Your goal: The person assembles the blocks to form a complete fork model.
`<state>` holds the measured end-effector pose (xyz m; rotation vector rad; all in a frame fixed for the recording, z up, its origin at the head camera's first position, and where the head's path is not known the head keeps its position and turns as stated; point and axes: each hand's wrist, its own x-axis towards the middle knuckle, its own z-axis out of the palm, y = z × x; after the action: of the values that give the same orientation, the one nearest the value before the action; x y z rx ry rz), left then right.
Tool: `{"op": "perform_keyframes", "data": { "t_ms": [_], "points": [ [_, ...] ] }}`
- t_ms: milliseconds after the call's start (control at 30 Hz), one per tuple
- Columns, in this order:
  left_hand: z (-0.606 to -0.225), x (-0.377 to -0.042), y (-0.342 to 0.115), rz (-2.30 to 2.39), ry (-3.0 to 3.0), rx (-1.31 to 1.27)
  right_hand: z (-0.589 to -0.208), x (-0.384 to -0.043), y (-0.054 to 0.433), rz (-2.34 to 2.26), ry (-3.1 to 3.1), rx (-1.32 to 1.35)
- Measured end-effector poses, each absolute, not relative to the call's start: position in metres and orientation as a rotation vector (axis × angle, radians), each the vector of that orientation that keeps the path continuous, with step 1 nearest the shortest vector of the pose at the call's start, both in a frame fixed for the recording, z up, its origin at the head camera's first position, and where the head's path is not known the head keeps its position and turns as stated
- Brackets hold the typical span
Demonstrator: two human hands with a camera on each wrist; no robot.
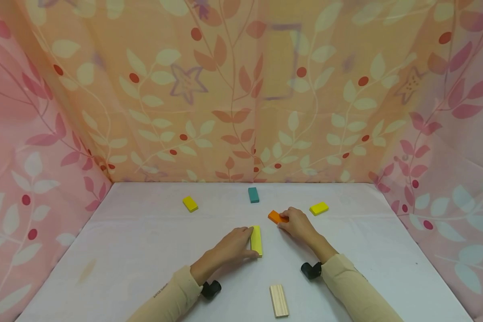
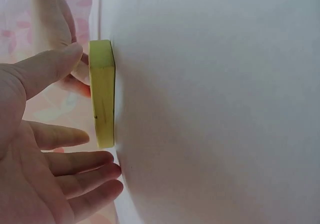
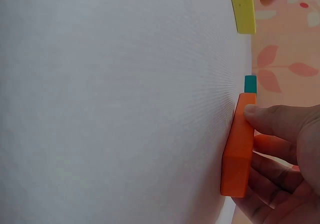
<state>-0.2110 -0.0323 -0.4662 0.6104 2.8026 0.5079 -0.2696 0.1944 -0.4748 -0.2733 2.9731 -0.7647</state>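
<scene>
A light yellow block [image 1: 256, 241] lies lengthwise on the white cloth near the middle. My left hand [image 1: 235, 245] is at its left side, thumb by the near end and index finger by the far end. In the left wrist view, the fingers are spread and fairly straight beside the yellow block [image 2: 103, 94], not wrapped round it. Ahead and to the right, my right hand [image 1: 299, 225] grips an orange block [image 1: 276, 217]. The right wrist view has the thumb on one side of the orange block [image 3: 239, 144] and fingers behind it.
A teal block [image 1: 253, 195] lies at the back, with yellow blocks at back left [image 1: 190, 204] and back right [image 1: 319, 208]. A plain wooden block [image 1: 279, 300] with grooves lies near the front edge. Patterned curtains [image 1: 233, 89] enclose the back and sides.
</scene>
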Motion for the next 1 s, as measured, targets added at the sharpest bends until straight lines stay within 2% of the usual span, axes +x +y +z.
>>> {"op": "perform_keyframes", "data": {
  "t_ms": [1000],
  "points": [
    [-0.4644,-0.2094,-0.0285,0.409,2.842,0.633,-0.4753,-0.2693,0.1943,-0.762,3.005,-0.309]
  ]
}}
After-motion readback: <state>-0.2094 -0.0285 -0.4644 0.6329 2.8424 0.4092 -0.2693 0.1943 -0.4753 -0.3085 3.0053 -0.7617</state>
